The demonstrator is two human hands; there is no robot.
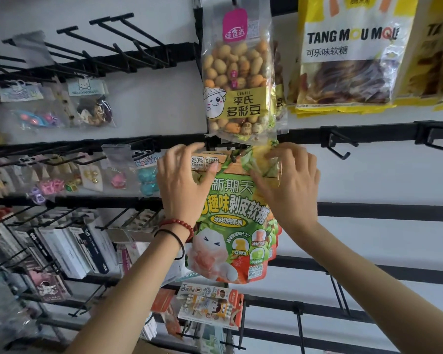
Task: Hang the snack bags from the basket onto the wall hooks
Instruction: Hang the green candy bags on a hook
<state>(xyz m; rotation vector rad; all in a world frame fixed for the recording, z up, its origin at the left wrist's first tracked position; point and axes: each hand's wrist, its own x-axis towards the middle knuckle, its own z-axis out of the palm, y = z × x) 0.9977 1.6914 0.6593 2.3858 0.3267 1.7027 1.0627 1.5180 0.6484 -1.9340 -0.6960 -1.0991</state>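
Both your hands grip the top of the green gummy bag (230, 226) at a black wall hook (232, 158).

Your left hand (187, 182) curls its fingers over the bag's upper left edge, with the thumb pressed on the front. Your right hand (289, 185) pinches the upper right corner. The two hands sit apart, and the hook tip shows between them at the bag's header. The bag hangs down in front of the wall, just below the black rail (381, 135). You cannot tell whether its hole sits fully on the hook. Just above your fingers, a clear bag of coloured beans (238, 80) hangs from a higher hook, and yellow candy bags (348, 54) hang to its right. A red bead bracelet (179, 223) and a black band (175, 235) circle your left wrist.
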